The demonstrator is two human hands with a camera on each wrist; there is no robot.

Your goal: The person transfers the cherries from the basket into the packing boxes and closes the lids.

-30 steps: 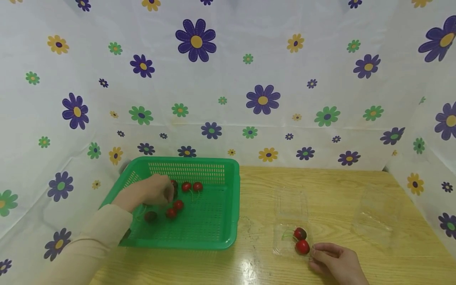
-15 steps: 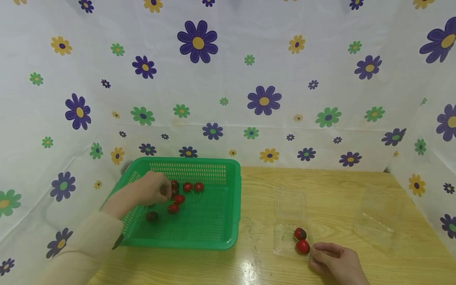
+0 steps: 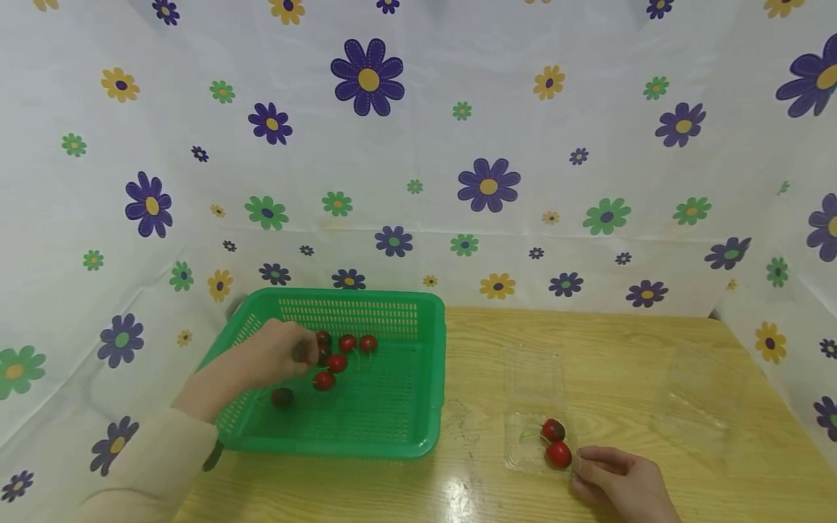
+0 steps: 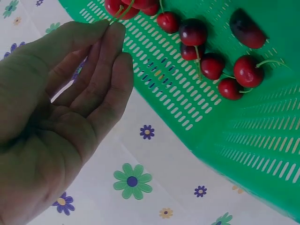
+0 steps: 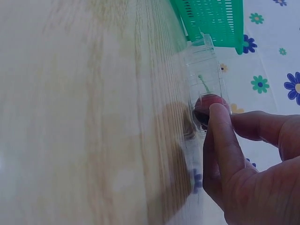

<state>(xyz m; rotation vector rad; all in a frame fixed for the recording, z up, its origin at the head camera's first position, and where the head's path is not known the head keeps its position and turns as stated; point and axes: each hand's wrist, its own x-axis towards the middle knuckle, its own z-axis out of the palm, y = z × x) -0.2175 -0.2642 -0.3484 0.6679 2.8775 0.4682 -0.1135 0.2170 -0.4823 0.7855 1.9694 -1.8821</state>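
My left hand (image 3: 277, 352) is over the left part of a green plastic basket (image 3: 366, 447), thumb and fingers brought together. In the left wrist view its fingertips pinch thin green stems (image 4: 118, 14) beside red cherries (image 4: 137, 4) at the top edge. Several more cherries (image 3: 323, 381), some dark red, lie on the basket's floor. On the right, my right hand (image 3: 621, 479) pinches the near right edge of a clear plastic box (image 3: 523, 459) with its lid folded back. Two cherries, a dark one (image 3: 553, 430) and a bright red one (image 3: 559, 455), sit inside the box near those fingertips.
Another clear plastic container (image 3: 700, 399) stands at the right on the wood-grain table (image 3: 471, 407). A white sheet (image 3: 431, 131) printed with flowers hangs behind and at both sides. The basket's back wall stands close to this sheet.
Two red cherries by my left fingers have shifted slightly away and to the right. My left hand stays over the basket with little movement. The right hand and the box keep their place.
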